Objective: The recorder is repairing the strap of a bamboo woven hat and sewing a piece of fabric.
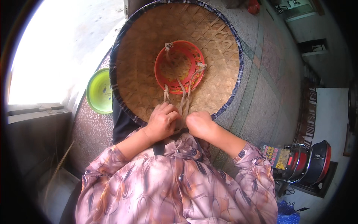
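A round red plastic basket (158, 76) with openwork sides sits inside a wide, shallow woven bamboo basket (136, 48), whose rim is wrapped in dark blue checked cloth. Beige cloth strips (187, 98) are knotted to the red rim in three places and run toward me. My left hand (163, 121) is closed around the strips near the bamboo basket's near edge. Beside it, my right hand (200, 124) is a closed fist on the strips' other side. Its fingers are turned away, and the strip ends between my hands are partly hidden.
A lime green basin (98, 93) stands on the speckled floor at the left, by a bright doorway. On the right are a red and black motor scooter (298, 162) and a blue bundle (287, 213). A red bag (254, 6) lies at the far right.
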Motion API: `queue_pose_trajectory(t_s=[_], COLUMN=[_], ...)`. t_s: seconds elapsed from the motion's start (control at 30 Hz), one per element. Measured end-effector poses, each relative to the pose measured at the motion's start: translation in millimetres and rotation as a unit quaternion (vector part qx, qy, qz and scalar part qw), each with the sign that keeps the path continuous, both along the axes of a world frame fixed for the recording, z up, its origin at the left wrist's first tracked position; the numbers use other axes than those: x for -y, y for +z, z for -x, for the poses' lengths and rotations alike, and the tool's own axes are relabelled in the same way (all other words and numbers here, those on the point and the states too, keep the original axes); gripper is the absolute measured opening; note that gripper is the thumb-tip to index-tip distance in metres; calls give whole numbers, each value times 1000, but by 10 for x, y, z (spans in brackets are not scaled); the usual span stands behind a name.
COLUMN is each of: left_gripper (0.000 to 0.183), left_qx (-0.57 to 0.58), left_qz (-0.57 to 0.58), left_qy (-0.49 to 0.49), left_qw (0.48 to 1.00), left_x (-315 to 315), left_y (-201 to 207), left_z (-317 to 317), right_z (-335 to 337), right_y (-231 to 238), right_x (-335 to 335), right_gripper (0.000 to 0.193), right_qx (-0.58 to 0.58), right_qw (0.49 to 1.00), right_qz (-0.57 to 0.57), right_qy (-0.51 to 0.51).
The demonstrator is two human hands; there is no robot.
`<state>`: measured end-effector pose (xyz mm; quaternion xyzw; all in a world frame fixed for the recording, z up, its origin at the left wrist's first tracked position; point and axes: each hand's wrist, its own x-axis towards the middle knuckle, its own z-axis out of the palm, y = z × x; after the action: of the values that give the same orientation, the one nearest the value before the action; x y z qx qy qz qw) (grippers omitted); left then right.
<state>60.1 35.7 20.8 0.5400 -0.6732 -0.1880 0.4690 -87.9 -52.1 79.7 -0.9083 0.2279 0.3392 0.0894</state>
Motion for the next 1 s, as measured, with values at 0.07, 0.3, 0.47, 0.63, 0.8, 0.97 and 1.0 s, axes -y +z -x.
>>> queue_pose_trajectory(t_s=[0.07, 0.3, 0.47, 0.63, 0.8, 0.97, 1.0], left_gripper=[17, 18, 16, 13, 11, 11, 10], left_qx=[41, 20, 30, 55, 78, 96, 103], left_qz=[41, 65, 56, 41, 21, 7, 2], left_qy=[21, 72, 65, 53, 45, 25, 21], left_qw=[998, 995, 996, 996, 996, 995, 994], left_x=[-74, -259, -291, -298, -287, -260, -260], left_y=[76, 6, -58, -51, -63, -82, -84], left_z=[-139, -357, -341, -335, -324, -296, -292], right_z=[-32, -65, 52, 185, 279, 91, 52], right_y=[-61, -241, -319, -349, -396, -379, -333], right_x=[-5, -121, -148, -142, -29, 205, 262], right_gripper=[13, 13, 12, 13, 13, 14, 13], right_qx=[-11, -32, 12, 67, 275, 344, 304], right_qw=[1000, 997, 995, 990, 952, 846, 723], right_qz=[5, 67, 98, 112, 94, -203, -374], right_qy=[14, 1, -30, -53, -96, -353, -495])
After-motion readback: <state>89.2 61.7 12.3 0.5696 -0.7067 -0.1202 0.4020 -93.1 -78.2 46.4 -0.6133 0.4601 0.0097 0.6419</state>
